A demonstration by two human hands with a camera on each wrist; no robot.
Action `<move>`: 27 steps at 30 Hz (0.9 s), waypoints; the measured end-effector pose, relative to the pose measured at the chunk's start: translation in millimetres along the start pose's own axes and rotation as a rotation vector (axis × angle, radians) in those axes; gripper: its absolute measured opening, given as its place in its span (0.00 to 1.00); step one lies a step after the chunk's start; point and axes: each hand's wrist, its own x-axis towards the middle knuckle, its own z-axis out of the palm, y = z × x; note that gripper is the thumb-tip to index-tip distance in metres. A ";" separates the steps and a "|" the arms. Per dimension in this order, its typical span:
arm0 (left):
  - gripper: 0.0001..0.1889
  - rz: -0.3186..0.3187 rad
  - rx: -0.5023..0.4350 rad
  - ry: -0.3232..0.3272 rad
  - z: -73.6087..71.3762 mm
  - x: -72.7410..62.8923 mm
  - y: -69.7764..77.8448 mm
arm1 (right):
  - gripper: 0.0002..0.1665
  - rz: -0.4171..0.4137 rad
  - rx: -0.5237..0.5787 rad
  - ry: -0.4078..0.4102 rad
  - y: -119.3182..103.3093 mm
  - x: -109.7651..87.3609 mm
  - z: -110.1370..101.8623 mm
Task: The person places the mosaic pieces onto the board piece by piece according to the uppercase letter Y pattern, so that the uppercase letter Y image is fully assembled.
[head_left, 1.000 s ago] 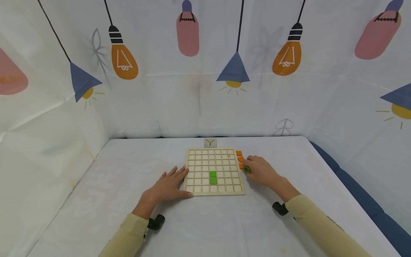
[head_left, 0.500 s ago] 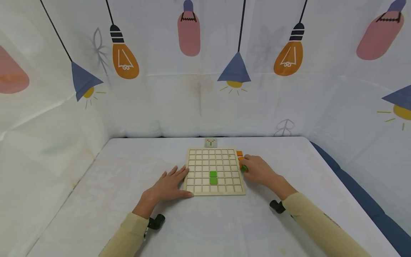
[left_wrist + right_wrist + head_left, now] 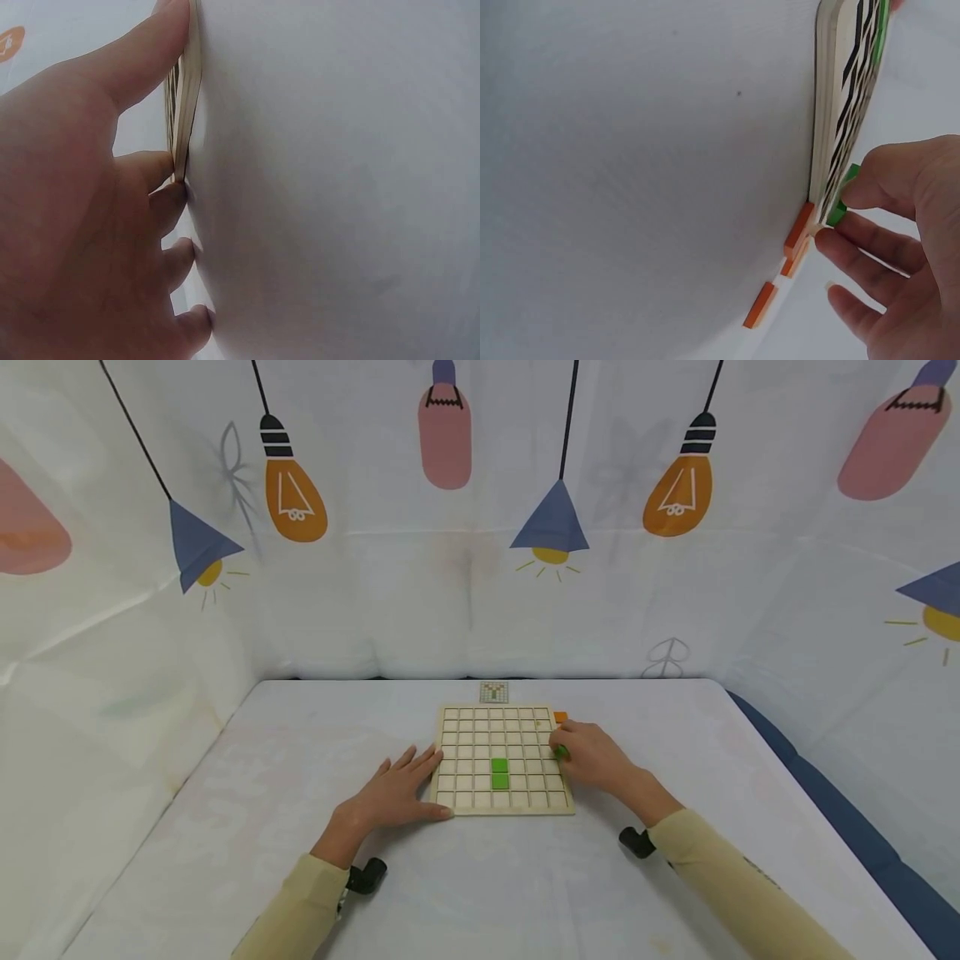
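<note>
Pinches a green tile (image 3: 562, 751) between the thumb and fingertips of the right hand (image 3: 596, 758), at the right edge of the wooden grid board (image 3: 465, 782); cannot tell whether tile and board touch. Holds the lower fingers of that hand loosely bent, apart from the pinch, as seen from the right wrist. Rests the left hand (image 3: 397, 793) against the board's left side, with straight, spread fingers along the left edge and the thumb at the near left corner. Has the board flat on the white table (image 3: 225, 827), between the two hands. Has two more green tiles (image 3: 500, 782) in adjoining cells of the middle column, one behind the other. Has orange tiles (image 3: 560, 717) off the board's right side, with a single one in sight from the head, beyond the right hand, and three in the right wrist view, the last set apart. Has a small patterned card (image 3: 493, 692) just past the board's far edge. Wears tan sleeves (image 3: 300, 906) and a black device (image 3: 367, 877) at each wrist. Faces white cloth (image 3: 375, 602) printed with lamps and bulbs.
</note>
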 end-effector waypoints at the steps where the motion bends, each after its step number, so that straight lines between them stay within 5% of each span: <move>1: 0.52 -0.001 0.004 -0.002 0.0 0.2 0.1 | 0.13 0.000 0.004 0.000 -1.1 0.8 -0.1; 27: 0.52 -0.003 -0.013 -0.001 -2.3 -1.0 0.7 | 0.15 -0.059 0.057 0.022 -30.3 22.8 6.9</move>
